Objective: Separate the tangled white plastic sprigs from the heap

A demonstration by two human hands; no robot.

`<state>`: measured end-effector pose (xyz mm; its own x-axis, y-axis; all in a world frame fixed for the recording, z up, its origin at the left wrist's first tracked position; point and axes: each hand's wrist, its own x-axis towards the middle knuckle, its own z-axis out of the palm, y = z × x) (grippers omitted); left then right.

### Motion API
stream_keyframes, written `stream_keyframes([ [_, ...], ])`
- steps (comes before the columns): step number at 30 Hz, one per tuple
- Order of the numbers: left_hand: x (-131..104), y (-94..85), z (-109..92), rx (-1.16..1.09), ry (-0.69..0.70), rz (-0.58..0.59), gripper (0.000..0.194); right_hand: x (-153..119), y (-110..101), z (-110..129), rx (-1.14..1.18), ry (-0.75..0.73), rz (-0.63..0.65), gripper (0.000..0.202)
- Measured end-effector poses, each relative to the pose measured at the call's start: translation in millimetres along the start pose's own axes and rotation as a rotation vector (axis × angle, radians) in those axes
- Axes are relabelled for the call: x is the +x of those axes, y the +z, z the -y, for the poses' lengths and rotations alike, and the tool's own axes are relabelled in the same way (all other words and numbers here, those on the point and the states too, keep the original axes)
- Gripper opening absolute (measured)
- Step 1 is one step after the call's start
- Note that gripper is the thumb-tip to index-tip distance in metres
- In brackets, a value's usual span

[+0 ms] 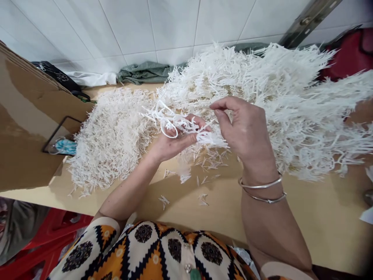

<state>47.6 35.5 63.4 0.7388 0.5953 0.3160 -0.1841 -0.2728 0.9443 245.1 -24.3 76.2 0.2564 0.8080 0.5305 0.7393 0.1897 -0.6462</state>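
My left hand (170, 147) is closed around a bunch of white branched plastic strands (212, 139), which look like moulded sprues with thin prongs. A looped strand sticks up on its left side. My right hand (247, 126) is raised just to the right, thumb and forefinger pinched together; whether anything small is between them I cannot make out. Under the hands, small white slivers (203, 200) lie scattered on the table (186, 214). To the left is a heap of short white pieces (113, 132). A larger heap of branched white strands (233, 77) spreads behind and to the right.
An open cardboard box (29, 128) stands at the left edge, with a blue patterned item (65, 146) at its side. Dark green cloth (145, 72) lies along the tiled wall (175, 27). A dark red bag (346, 54) is at the far right; a red stool (55, 229) is lower left.
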Motion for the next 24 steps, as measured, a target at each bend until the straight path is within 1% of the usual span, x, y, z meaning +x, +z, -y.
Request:
stream_keyframes([
  [2,3,-1.5,4,-0.003,0.001,-0.102,0.035,-2,-7,8,0.023,-0.034,-0.006,0.019],
  [4,5,-2.6,9,0.029,-0.015,-0.238,0.039,-3,-15,16,0.048,-0.059,-0.033,0.019],
  [5,5,-2.8,11,0.040,-0.025,-0.305,0.042,-4,-19,20,0.060,-0.069,-0.027,0.017],
  [7,5,-2.2,14,0.040,-0.036,-0.406,0.046,-5,-25,28,0.083,-0.104,0.041,0.017],
  [8,5,-1.4,15,0.030,-0.038,-0.431,0.047,-5,-27,32,0.093,-0.125,0.091,0.021],
  [10,5,0.9,15,0.013,-0.041,-0.435,0.046,-7,-27,38,0.116,-0.161,0.176,0.030],
  [11,5,2.2,14,0.013,-0.042,-0.420,0.045,-7,-26,40,0.129,-0.167,0.199,0.029],
  [14,4,5.2,10,0.041,-0.030,-0.384,0.042,-8,-18,42,0.164,-0.124,0.171,0.015],
  [15,3,5.6,8,0.056,-0.026,-0.374,0.042,-8,-16,42,0.174,-0.096,0.152,0.014],
  [17,3,5.2,6,0.076,-0.034,-0.336,0.040,-8,-13,38,0.204,-0.035,0.127,0.014],
  [19,3,3.8,5,0.083,-0.064,-0.291,0.039,-7,-11,33,0.265,0.027,0.135,0.013],
  [22,4,2.0,4,0.079,-0.099,-0.280,0.038,-5,-11,26,0.363,0.094,0.149,0.013],
  [24,5,2.2,3,0.058,-0.100,-0.275,0.038,-5,-13,24,0.375,0.107,0.164,0.016],
])
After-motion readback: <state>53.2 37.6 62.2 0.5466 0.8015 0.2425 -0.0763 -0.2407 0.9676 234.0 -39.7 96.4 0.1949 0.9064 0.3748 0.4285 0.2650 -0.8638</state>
